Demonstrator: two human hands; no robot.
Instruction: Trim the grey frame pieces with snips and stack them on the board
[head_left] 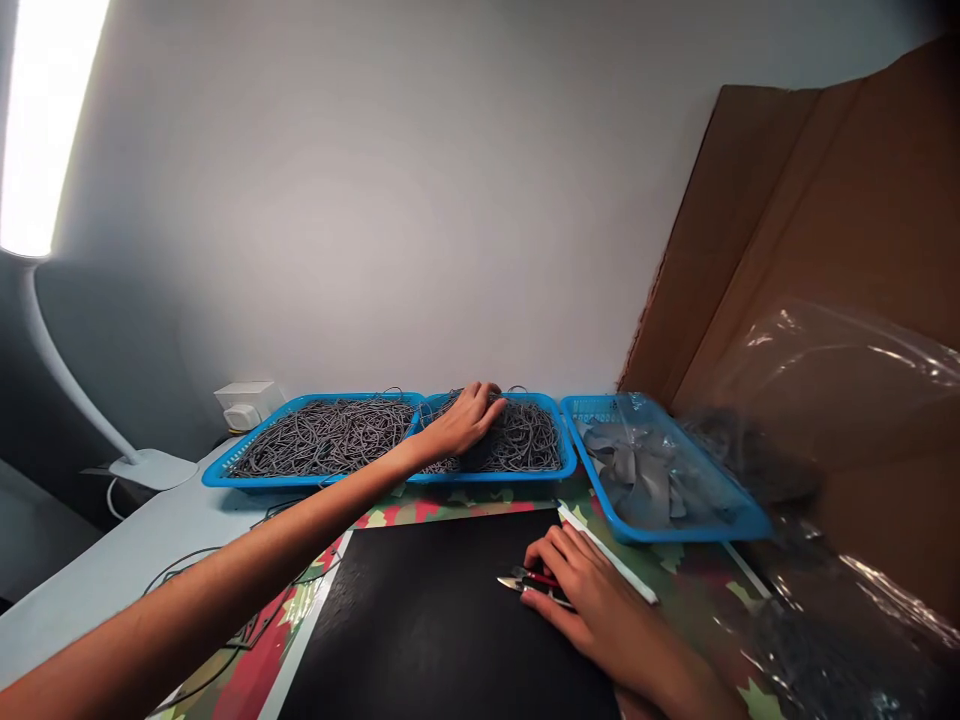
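My left hand [465,420] reaches across to the middle blue basket [495,477], palm down over the tangled thin grey cords [529,435] inside it. Its fingers look loosely bent and slightly apart, with nothing visible between them; its underside is hidden. Above a black mat [420,610], my right hand [577,580] is closed around small thread snips [536,580] with red on the handle. Their pointed silver blades face left. A white strip [607,555] lies just beyond this hand, along the mat's right side.
Another blue basket [300,484] full of grey cords stands at left. The right basket [675,533] holds grey flat pieces. Loose cords [247,635] lie at the mat's left. A lamp [75,400], a cardboard sheet [817,220] and clear plastic bags [862,400] flank the table.
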